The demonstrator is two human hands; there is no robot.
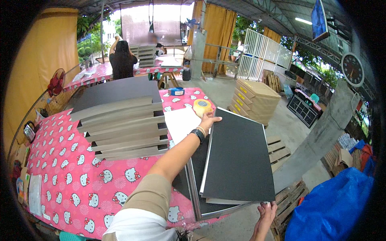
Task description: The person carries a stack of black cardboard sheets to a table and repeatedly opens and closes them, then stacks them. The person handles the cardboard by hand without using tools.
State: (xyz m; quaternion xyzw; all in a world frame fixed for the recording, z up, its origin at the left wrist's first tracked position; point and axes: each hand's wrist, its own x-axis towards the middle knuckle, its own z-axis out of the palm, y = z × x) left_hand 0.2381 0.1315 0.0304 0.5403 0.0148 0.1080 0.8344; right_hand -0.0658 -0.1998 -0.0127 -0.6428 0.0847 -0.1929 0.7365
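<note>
A large black rectangular board with pale edges lies tilted on top of other black boards at the table's right edge. My left hand, with a dark watch on the wrist, grips its far left corner, thumb on top. At its near right corner, the fingers of my right hand pinch the edge; part of them is hidden under the board. Just beyond my left hand sits a roll of yellowish tape. White sheets lie left of the board.
Left of me, a tall stack of black-topped boards stands on the pink patterned tablecloth. A blue tape roll lies behind. Wrapped brown bundles, wooden pallets and a blue tarp are to the right. Another person works farther back.
</note>
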